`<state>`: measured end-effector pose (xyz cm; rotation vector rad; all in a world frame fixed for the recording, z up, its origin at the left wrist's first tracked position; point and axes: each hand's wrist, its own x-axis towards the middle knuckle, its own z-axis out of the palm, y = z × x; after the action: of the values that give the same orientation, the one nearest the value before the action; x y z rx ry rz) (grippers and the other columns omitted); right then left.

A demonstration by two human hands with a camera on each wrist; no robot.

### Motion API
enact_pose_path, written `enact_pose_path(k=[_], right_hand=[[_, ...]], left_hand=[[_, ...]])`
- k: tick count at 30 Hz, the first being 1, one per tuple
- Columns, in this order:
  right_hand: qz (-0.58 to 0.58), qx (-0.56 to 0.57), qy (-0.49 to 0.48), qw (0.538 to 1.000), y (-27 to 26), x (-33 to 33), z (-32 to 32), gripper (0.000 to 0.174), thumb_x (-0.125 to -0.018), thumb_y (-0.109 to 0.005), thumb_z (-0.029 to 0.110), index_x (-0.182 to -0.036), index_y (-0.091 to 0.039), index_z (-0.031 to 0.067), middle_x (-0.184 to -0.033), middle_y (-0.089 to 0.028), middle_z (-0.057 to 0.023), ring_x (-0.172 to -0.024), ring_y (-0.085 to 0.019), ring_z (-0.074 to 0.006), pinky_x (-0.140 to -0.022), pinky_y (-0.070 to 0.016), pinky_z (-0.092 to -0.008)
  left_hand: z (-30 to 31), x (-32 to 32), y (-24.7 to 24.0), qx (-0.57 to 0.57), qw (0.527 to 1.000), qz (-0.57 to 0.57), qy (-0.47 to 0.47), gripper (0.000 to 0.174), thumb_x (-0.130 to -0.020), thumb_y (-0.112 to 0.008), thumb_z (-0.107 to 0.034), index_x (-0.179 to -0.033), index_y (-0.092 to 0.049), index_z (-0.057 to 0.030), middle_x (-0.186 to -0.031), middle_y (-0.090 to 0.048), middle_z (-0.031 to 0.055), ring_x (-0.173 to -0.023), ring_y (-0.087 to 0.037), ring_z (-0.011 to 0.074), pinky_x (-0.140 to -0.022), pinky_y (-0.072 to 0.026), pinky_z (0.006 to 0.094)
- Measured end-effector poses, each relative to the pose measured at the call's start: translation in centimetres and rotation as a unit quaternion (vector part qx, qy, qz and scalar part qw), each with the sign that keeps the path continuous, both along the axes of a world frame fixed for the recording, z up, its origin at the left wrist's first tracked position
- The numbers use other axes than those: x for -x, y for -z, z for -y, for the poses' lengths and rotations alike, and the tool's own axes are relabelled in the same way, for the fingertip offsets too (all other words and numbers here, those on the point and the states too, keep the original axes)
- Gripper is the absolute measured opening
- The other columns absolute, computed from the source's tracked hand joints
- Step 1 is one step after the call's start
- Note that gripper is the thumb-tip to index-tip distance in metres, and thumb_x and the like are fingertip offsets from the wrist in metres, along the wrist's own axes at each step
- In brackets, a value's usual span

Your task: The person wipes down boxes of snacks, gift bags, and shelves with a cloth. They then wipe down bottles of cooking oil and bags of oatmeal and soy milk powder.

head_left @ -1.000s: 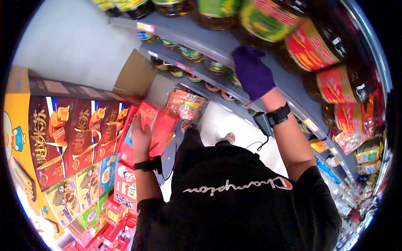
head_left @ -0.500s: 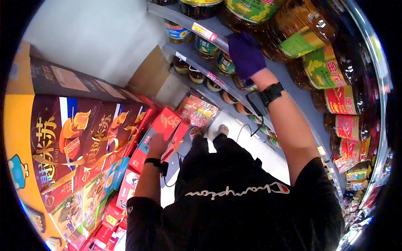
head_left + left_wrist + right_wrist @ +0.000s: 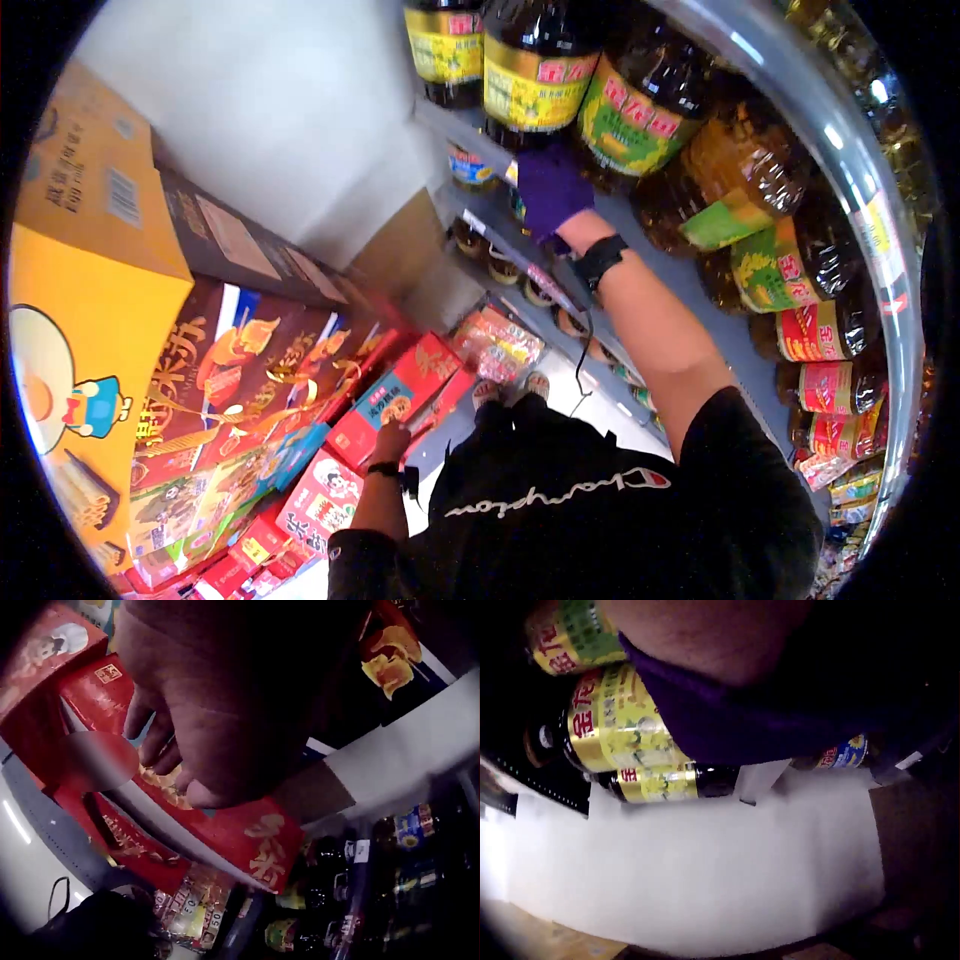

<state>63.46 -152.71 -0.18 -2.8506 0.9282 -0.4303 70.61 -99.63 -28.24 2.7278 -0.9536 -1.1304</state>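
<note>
Purple fabric, a glove or a cloth, covers my right hand (image 3: 553, 195), which touches the front edge (image 3: 480, 140) of the oil-bottle shelf. Its fingers are hidden under the fabric, also in the right wrist view, where the purple fabric (image 3: 720, 724) hangs beside yellow-labelled bottles (image 3: 619, 724). My bare left hand (image 3: 393, 438) is low over a red gift box (image 3: 430, 362). In the left wrist view the left hand (image 3: 202, 712) has loosely bent fingers over the red box (image 3: 225, 840), gripping nothing; whether they touch it is unclear.
Large oil bottles (image 3: 760, 180) line the upper shelf, with smaller bottles on a lower shelf (image 3: 520, 250). Stacked brown gift boxes (image 3: 220, 350) and a yellow carton (image 3: 100, 290) stand at the left. A pale wall (image 3: 270, 110) closes the far end, near a packet stack (image 3: 500, 345).
My right hand has moved left along the shelf edge towards the wall end. The view has shifted, showing more yellow-labelled bottles. My left hand has lowered over the red box.
</note>
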Motion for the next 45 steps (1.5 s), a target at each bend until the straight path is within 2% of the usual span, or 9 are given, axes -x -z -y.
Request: enact_pose_path(k=[4,6,8,11,13,18,25,36,45], right_hand=[[0.206,-0.318,-0.134,0.915,2.9,1.8,4.0,0.051,-0.078,-0.073,0.023,-0.124,-0.060,0.0045,-0.122,-0.064,-0.0218,-0.115,-0.060,-0.0387,-0.099,-0.0473,-0.0444],[0.213,-0.157,-0.225,0.938,-1.7,3.6,1.4,0.056,-0.082,-0.071,0.029,-0.130,-0.058,0.0057,-0.127,-0.063,-0.0193,-0.118,-0.060,-0.0356,-0.102,-0.0459,-0.0421],[0.220,0.014,-0.284,0.933,-5.1,4.3,-0.8,0.051,-0.085,-0.068,0.030,-0.130,-0.060,0.0065,-0.130,-0.062,-0.0191,-0.117,-0.060,-0.0351,-0.103,-0.0455,-0.0418],[0.350,-0.198,-0.391,0.828,-9.9,7.2,-4.7,0.040,-0.089,-0.063,0.009,-0.129,-0.063,0.0069,-0.134,-0.061,-0.0147,-0.122,-0.058,-0.0318,-0.103,-0.0467,-0.0428],[0.370,-0.414,-0.300,0.776,-13.4,12.0,-8.5,0.034,-0.088,-0.064,0.006,-0.122,-0.067,0.0028,-0.134,-0.061,-0.0119,-0.123,-0.058,-0.0244,-0.101,-0.0490,-0.0402],[0.297,-0.122,-0.122,0.939,-15.7,20.3,-10.7,0.020,-0.086,-0.065,0.015,-0.102,-0.071,0.0030,-0.103,-0.068,-0.0190,-0.106,-0.064,-0.0316,-0.093,-0.0492,-0.0414],[0.404,0.055,0.016,0.913,-20.9,25.8,-10.7,0.017,-0.084,-0.065,0.017,-0.091,-0.071,0.0027,-0.094,-0.068,-0.0201,-0.098,-0.064,-0.0357,-0.089,-0.0479,-0.0433],[0.328,0.370,-0.011,0.869,-39.3,20.8,-9.1,0.019,-0.082,-0.067,0.018,-0.091,-0.071,0.0021,-0.093,-0.067,-0.0205,-0.094,-0.064,-0.0367,-0.086,-0.0479,-0.0444],[0.227,0.597,0.100,0.763,-49.5,5.7,0.3,0.021,-0.080,-0.069,0.020,-0.091,-0.071,0.0016,-0.092,-0.067,-0.0208,-0.090,-0.063,-0.0376,-0.083,-0.0480,-0.0452]], left_hand=[[0.6,-1.1,0.4,0.190,0.980,0.049,-0.032,0.024,-0.085,-0.056,-0.018,-0.097,-0.069,-0.0023,-0.092,-0.070,0.0245,-0.092,-0.067,0.0440,-0.083,-0.0540,0.0518],[2.5,-3.4,2.5,0.229,0.969,0.069,0.064,0.027,-0.084,-0.059,-0.019,-0.103,-0.069,-0.0030,-0.098,-0.070,0.0229,-0.097,-0.066,0.0419,-0.088,-0.0529,0.0491],[8.1,-2.0,-7.0,0.279,0.957,0.068,-0.030,0.029,-0.083,-0.062,-0.019,-0.106,-0.069,-0.0040,-0.105,-0.069,0.0206,-0.103,-0.064,0.0389,-0.092,-0.0514,0.0468],[15.8,-2.7,-15.7,0.413,0.908,0.067,0.007,0.024,-0.086,-0.062,-0.015,-0.106,-0.067,-0.0027,-0.108,-0.067,0.0198,-0.105,-0.063,0.0379,-0.093,-0.0502,0.0461],[21.2,-2.1,-24.9,0.509,0.852,0.097,0.071,0.023,-0.088,-0.063,-0.012,-0.109,-0.065,-0.0019,-0.108,-0.067,0.0200,-0.104,-0.063,0.0388,-0.093,-0.0498,0.0455],[31.5,1.1,-46.5,0.677,0.694,0.146,0.196,0.024,-0.091,-0.063,-0.010,-0.113,-0.061,0.0003,-0.111,-0.065,0.0205,-0.105,-0.063,0.0387,-0.092,-0.0499,0.0433],[46.6,-1.8,-61.2,0.794,0.585,0.115,0.119,0.040,-0.096,-0.065,-0.025,-0.124,-0.057,0.0024,-0.121,-0.063,0.0161,-0.111,-0.060,0.0246,-0.097,-0.0472,0.0384],[55.4,-3.5,-61.5,0.726,0.593,-0.344,0.057,0.065,-0.106,-0.038,-0.048,-0.142,-0.047,0.0051,-0.145,-0.050,0.0193,-0.134,-0.046,0.0238,-0.113,-0.0317,0.0340],[55.4,-4.3,-60.7,0.767,0.625,-0.059,0.137,0.071,-0.102,-0.035,-0.060,-0.146,-0.040,-0.0056,-0.130,-0.057,0.0320,-0.125,-0.052,0.0470,-0.104,-0.0407,0.0477]])
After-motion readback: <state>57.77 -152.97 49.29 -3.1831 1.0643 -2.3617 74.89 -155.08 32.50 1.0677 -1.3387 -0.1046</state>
